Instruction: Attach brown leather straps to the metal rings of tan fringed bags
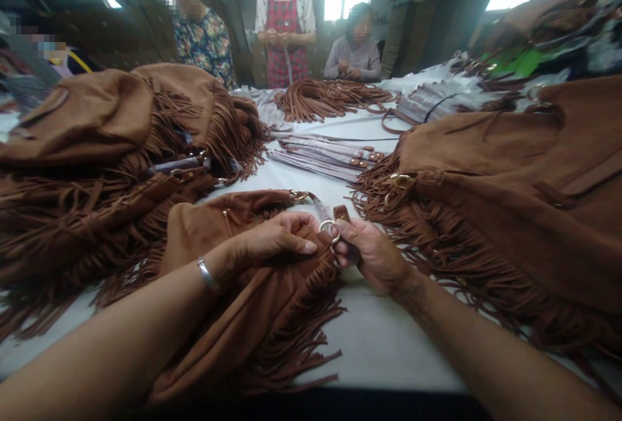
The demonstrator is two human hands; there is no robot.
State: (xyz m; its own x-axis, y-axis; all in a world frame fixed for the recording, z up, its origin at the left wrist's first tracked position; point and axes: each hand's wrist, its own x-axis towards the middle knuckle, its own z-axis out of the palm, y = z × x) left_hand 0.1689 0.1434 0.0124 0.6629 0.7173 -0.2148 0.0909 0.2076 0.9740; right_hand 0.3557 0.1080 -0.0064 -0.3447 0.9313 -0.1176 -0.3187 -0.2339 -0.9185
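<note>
A brown fringed suede bag [204, 230] lies in front of me on the table. My left hand [279, 236] is closed on the bag's edge, thumb on top, close to a round metal ring [329, 232]. Beside that ring my right hand [372, 249] pinches a brown strap end [341, 212]; the fingers partly cover its metal fitting. A metal clasp [300, 195] joins the strap to the bag's far corner, and clear wrapping shows on the strap behind my hands. I cannot tell whether the fitting in my right hand is hooked through the ring.
Brown fringed bags [107, 110] are piled on the left, and more bags [515, 194] on the right. Wrapped straps [325, 155] lie mid-table, with a heap of brown strips [325, 98] beyond. Several people are across the table, one in a checked apron [284, 26].
</note>
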